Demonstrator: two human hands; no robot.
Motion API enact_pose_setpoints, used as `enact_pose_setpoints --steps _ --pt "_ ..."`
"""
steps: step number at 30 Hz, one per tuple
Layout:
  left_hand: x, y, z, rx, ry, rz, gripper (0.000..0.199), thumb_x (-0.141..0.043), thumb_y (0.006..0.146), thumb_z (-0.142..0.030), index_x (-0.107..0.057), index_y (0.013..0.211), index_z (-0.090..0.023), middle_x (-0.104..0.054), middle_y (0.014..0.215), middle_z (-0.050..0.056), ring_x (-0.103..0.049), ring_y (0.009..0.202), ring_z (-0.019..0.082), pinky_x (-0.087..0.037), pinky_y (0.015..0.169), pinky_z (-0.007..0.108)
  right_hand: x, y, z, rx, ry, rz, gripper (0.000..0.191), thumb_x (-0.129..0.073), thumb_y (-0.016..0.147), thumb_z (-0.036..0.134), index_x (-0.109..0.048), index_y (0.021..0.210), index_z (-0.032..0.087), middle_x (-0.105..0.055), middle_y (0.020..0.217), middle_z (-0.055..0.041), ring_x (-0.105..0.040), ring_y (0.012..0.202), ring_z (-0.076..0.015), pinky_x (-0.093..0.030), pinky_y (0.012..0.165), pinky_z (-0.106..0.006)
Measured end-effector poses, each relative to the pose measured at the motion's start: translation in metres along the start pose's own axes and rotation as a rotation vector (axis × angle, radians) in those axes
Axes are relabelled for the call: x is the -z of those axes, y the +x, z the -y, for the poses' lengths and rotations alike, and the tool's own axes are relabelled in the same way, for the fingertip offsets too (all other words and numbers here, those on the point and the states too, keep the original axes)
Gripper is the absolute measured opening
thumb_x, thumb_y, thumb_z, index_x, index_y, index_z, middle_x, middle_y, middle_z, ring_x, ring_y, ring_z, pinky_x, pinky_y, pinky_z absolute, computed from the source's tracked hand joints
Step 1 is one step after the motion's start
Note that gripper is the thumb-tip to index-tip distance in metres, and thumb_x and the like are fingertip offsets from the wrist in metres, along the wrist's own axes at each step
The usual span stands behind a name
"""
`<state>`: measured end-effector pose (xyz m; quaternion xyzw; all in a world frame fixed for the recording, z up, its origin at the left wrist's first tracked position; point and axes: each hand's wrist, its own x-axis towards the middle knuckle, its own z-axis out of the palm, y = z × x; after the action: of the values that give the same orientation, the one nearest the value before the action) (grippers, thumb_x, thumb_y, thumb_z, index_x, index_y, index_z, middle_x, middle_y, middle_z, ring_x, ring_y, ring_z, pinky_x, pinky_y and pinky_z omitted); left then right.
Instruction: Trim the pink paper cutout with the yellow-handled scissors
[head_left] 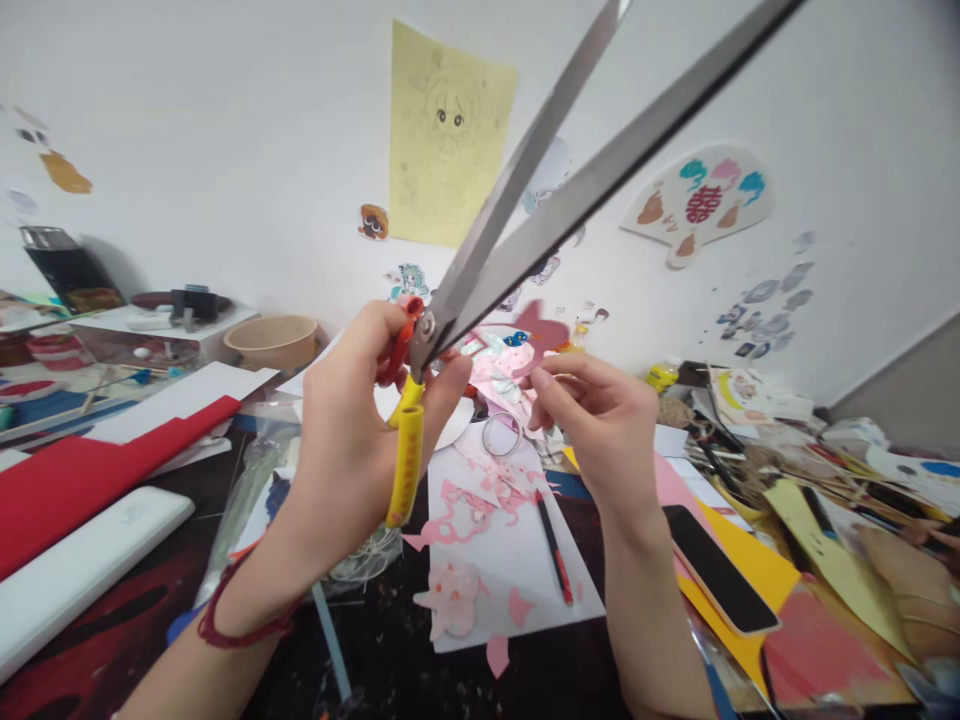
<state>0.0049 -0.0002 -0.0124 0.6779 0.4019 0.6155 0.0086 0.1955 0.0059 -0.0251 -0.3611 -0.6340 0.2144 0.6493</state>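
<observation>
My left hand grips a pair of scissors with red and yellow handles; the long blades are spread apart and point up to the right. To its right, my right hand is raised with thumb and fingers pinched together. A dusky pink paper shape meets its fingertips, but I cannot tell whether it is held. Below both hands, a white sheet carries pink paper scraps and a black-and-red pen. A tape roll sits at the sheet's far end.
On the left lie red paper and a long white case, with a round tan container behind. A phone rests on yellow paper at right. Clutter and another person's hand occupy the far right.
</observation>
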Motion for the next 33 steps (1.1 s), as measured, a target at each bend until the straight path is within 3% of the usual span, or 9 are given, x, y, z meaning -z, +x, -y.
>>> enact_pose_setpoints --steps 4,8,12,20,30,33 --pt "0.005 0.004 0.002 -0.033 -0.048 0.033 0.027 -0.059 0.089 -0.050 -0.053 0.091 -0.024 -0.054 0.081 -0.001 -0.048 0.069 0.015 -0.040 0.062 0.030 0.001 0.002 0.001 0.057 0.045 -0.117 0.005 -0.072 0.085 0.022 -0.074 0.083 0.018 -0.070 0.075 0.0004 -0.058 0.046 -0.0058 -0.047 0.045 -0.023" --pt "0.018 0.005 0.001 -0.128 0.105 0.238 0.056 -0.062 0.079 -0.071 -0.048 0.104 -0.022 -0.053 0.089 0.001 -0.049 0.076 0.018 -0.038 0.067 0.033 0.004 0.005 0.004 0.161 0.041 -0.287 0.002 -0.072 0.083 0.018 -0.074 0.082 0.018 -0.067 0.066 0.0023 -0.056 0.042 -0.0055 -0.045 0.041 -0.021" --pt "0.024 0.000 -0.007 -0.132 0.343 0.392 0.059 -0.061 0.077 -0.075 -0.047 0.100 -0.023 -0.052 0.089 0.000 -0.051 0.076 0.020 -0.033 0.063 0.031 0.009 0.002 0.011 0.259 -0.012 -0.405 0.002 -0.073 0.082 0.019 -0.074 0.083 0.017 -0.067 0.069 0.0012 -0.058 0.045 -0.0064 -0.046 0.041 -0.022" --pt "0.021 -0.003 -0.013 -0.102 0.498 0.441 0.051 -0.056 0.084 -0.071 -0.042 0.094 -0.023 -0.055 0.089 0.003 -0.058 0.081 0.025 -0.032 0.060 0.031 0.009 -0.008 0.025 0.331 -0.104 -0.395 0.007 -0.070 0.084 0.014 -0.073 0.084 0.021 -0.067 0.070 0.0034 -0.056 0.043 -0.0061 -0.044 0.040 -0.023" --pt "0.017 -0.007 -0.006 -0.146 0.443 0.459 0.044 -0.065 0.082 -0.060 -0.046 0.096 -0.024 -0.064 0.101 0.004 -0.060 0.077 0.024 -0.036 0.059 0.032 0.007 -0.013 0.026 0.368 -0.217 -0.323 0.010 -0.068 0.085 0.011 -0.071 0.084 0.020 -0.068 0.076 0.0032 -0.057 0.046 -0.0058 -0.045 0.043 -0.025" --pt "0.016 -0.007 -0.007 -0.140 0.442 0.456 0.044 -0.063 0.083 -0.062 -0.046 0.096 -0.023 -0.062 0.095 0.004 -0.060 0.076 0.023 -0.038 0.060 0.032 0.006 -0.013 0.027 0.377 -0.220 -0.313 0.011 -0.067 0.085 0.009 -0.071 0.084 0.020 -0.068 0.076 0.0032 -0.057 0.047 -0.0056 -0.046 0.043 -0.025"
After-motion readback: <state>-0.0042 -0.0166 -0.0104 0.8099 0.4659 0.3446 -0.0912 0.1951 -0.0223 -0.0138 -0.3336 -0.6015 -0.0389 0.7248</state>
